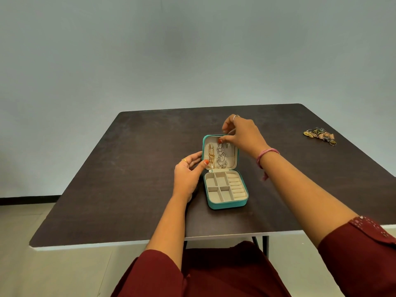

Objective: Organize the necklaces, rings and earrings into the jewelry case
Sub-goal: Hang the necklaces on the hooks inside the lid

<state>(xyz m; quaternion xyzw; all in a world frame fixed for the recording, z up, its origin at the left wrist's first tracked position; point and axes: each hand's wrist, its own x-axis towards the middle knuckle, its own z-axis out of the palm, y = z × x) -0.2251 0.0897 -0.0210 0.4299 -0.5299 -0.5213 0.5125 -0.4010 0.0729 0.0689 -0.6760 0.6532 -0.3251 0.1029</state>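
Fingertips of the right hand (240, 133) are pinched together at the top edge of the open lid, right over the upper end of the silver necklace (221, 156). Looks like thumb and forefinger are working its top onto a hook or clasp there; can't resolve the hook itself. Other fingers curled up and away.

Left hand (188, 172) braces the lid's left edge, thumb on the inner face near the bottom of the gold necklace (211, 156), fingers behind the lid. Holding, not manipulating.

Key geometry: both chains hang lengthwise down the lid, side by side, gold left, silver right, long axis running from the far edge toward the hinge. So the silver chain lies straight below the right fingertips, toward the person.

Jewelry case (225, 205) sits mid-table, lid propped up at the far side, tray nearest the person. Its compartments and ring rolls look unfilled.

Remaining jewelry pile (319, 135) is well off to the right near the table (128, 168) edge. Right hand is clearly nearer, so my guess is it does the next fetch while the left keeps the lid steady.

Judgement: necklaces nearly done, rings and earrings not started.
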